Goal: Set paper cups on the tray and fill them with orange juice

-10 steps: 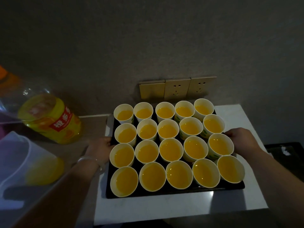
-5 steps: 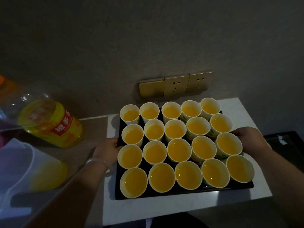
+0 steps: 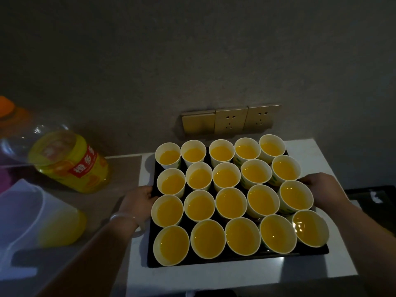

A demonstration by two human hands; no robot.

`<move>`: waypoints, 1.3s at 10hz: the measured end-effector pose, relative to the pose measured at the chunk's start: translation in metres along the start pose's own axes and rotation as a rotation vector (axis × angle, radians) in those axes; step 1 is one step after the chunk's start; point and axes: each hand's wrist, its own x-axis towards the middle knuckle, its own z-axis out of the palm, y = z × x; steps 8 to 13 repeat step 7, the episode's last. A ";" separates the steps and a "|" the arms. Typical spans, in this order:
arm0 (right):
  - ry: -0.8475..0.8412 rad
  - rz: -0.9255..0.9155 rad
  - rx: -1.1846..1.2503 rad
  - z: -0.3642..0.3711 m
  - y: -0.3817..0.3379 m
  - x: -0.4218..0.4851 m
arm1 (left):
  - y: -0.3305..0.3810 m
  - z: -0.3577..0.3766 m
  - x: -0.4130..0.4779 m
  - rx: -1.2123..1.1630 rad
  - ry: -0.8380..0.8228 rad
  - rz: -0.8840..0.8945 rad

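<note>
tray [image 3: 152, 259] | between left hand [image 3: 138, 201], right hand [image 3: 325, 190] | edges gripped

White table top [image 3: 317, 151] against the wall carried the black tray [image 3: 235, 257]. Brown counter [image 3: 120, 168] just left of it held the juice bottle [image 3: 70, 161] and a translucent pitcher [image 3: 36, 215].

Tray [image 3: 308, 252]: set on a small table [image 3: 214, 279], below wall sockets [image 3: 231, 123].
Cups [image 3: 231, 203]: twenty, four rows of five, all filled.
Hands: left hand [image 3: 139, 200] and right hand [image 3: 325, 189] placed at opposite tray edges.
Bottle [image 3: 70, 163]: left of tray, apparently tilted.
Jug [image 3: 32, 221]: nearer, far left.
</note>
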 end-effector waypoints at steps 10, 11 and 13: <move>-0.038 0.183 0.469 -0.028 0.009 -0.011 | 0.016 -0.028 -0.010 -0.413 0.041 -0.195; -0.038 0.183 0.469 -0.028 0.009 -0.011 | 0.016 -0.028 -0.010 -0.413 0.041 -0.195; -0.038 0.183 0.469 -0.028 0.009 -0.011 | 0.016 -0.028 -0.010 -0.413 0.041 -0.195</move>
